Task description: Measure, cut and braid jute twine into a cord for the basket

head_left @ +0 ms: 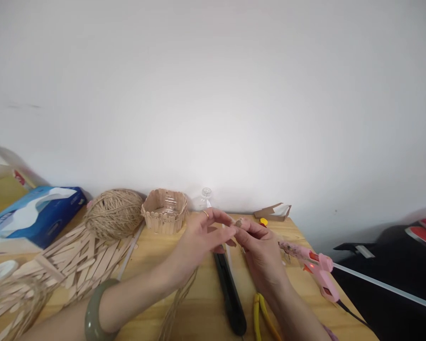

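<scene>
Pinching a tan scrap point(238, 222), right fingers point(257, 229) pressed together, left fingers point(218, 216) alongside.

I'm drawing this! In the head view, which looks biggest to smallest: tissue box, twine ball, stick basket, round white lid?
1. Tissue box
2. Twine ball
3. Stick basket
4. Round white lid

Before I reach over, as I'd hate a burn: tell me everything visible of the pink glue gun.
The glue gun is pink and plastic-looking, with orange-red parts and a red glow. It rests on the wooden table near the right edge, its speckled barrel pointing toward the right hand, tip unclear. A long translucent stick juts from its rear; a black cord leaves its handle.
</scene>
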`<state>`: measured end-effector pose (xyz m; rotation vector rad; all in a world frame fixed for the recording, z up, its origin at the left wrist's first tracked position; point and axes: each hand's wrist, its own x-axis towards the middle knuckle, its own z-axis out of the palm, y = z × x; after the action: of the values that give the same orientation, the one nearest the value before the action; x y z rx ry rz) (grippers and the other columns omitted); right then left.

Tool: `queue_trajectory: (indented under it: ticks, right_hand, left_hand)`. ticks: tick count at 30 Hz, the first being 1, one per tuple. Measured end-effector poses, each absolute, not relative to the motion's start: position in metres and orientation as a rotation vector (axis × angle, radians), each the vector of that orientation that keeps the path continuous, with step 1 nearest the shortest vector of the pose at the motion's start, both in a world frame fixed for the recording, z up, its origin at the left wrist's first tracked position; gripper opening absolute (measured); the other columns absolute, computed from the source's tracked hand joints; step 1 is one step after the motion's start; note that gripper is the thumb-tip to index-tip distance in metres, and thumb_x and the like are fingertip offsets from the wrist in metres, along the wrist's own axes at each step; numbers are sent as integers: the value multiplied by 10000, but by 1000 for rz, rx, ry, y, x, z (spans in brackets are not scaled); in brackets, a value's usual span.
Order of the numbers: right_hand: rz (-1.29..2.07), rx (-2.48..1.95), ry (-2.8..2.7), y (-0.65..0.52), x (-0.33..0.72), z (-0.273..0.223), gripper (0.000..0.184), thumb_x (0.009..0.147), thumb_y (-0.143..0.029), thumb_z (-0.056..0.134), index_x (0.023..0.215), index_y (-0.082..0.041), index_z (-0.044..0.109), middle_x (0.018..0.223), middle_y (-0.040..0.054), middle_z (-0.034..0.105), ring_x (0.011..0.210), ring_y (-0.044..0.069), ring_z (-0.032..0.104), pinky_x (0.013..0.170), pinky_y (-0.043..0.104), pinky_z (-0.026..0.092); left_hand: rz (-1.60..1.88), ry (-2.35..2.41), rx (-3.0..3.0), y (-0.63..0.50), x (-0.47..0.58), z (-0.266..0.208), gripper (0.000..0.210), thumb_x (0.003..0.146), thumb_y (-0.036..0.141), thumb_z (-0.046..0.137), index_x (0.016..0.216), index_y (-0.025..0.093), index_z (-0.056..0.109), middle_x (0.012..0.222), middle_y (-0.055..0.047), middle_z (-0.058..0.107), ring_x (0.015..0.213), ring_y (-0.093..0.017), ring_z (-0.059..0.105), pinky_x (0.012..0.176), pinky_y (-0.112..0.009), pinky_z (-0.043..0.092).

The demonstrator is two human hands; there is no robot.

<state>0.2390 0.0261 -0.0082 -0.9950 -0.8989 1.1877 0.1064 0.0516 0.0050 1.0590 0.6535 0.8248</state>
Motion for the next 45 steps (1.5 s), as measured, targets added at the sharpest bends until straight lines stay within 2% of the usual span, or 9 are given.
queue_trajectory:
  ticks: [3, 8, 12, 14, 16, 19, 22, 38, 45]
  right_hand:
    - [1211, -1052, -846, 25, 236, -8, 235, 590, -258, 752, 490, -156, 566, 542, -38, 476, 592, 91, 424, 598, 210, 350]
    - [1363, -1059, -812, 25, 237, -6, 265, 551, -325, 774, 503, -147, 585, 579, -12, 499, 595, 93, 426, 566, 206, 351]
    - [1357, -1119, -819, 24, 242, -5, 333, 521, -360, 787, 774, -168, 689, 660, -8, 526, 552, 59, 379, 494, 170, 322]
    - [1221, -1188, -902, 23, 245, -2, 384, 566, -363, 763, 899, -192, 676, 708, -8, 537, 566, 62, 402, 514, 177, 346]
    - [994, -1255, -1058, 21, 248, 3, 326, 653, -364, 703, 934, -205, 659, 751, 1, 557, 620, 85, 458, 569, 200, 387]
    - [608, -1299, -1350, 19, 253, 10, 164, 763, -307, 605, 889, -214, 653, 804, 14, 589, 733, 122, 520, 646, 227, 422]
    - [368, -1257, -1572, 17, 255, 15, 123, 810, -231, 549, 890, -230, 642, 842, 10, 607, 775, 122, 543, 655, 220, 440]
    - [57, -1188, -1774, 12, 254, 15, 121, 781, -119, 582, 838, -204, 646, 795, 6, 665, 720, 123, 607, 644, 237, 492]
    - [43, -1214, -1754, 12, 253, 15, 97, 785, -143, 585, 845, -201, 634, 766, 6, 646, 648, 113, 577, 585, 237, 484]
  left_hand:
    - [830, 658, 1183, 52, 108, 0, 283, 665, 256, 665, 894, 184, 516, 743, 5, 574, 745, -121, 529, 693, -250, 395]
    - [900, 757, 1267, 59, 110, -2, 258, 600, 247, 708, 803, 161, 574, 605, 29, 547, 586, -98, 492, 601, -235, 386]
    - [1027, 805, 1244, 68, 106, 5, 150, 610, 227, 688, 700, 127, 622, 615, 0, 576, 565, -93, 486, 570, -230, 390]
    - [1044, 798, 1163, 72, 103, 7, 128, 607, 210, 692, 674, 123, 626, 616, 1, 581, 567, -85, 490, 568, -222, 392]
    - [1002, 761, 1069, 75, 100, 8, 133, 598, 198, 704, 681, 125, 629, 610, 10, 581, 568, -79, 500, 573, -216, 395]
    - [921, 700, 992, 75, 98, 7, 136, 592, 185, 718, 674, 125, 627, 604, 18, 580, 564, -69, 509, 582, -213, 397]
    - [878, 671, 959, 73, 97, 9, 141, 593, 168, 723, 683, 126, 622, 621, 20, 587, 572, -63, 524, 601, -209, 407]
    - [914, 691, 1213, 68, 97, 14, 117, 609, 162, 702, 690, 132, 622, 643, 11, 607, 635, -84, 544, 630, -206, 439]
    - [996, 797, 1574, 59, 97, 18, 43, 705, 142, 610, 710, 149, 651, 708, -4, 649, 689, -105, 570, 661, -214, 446]
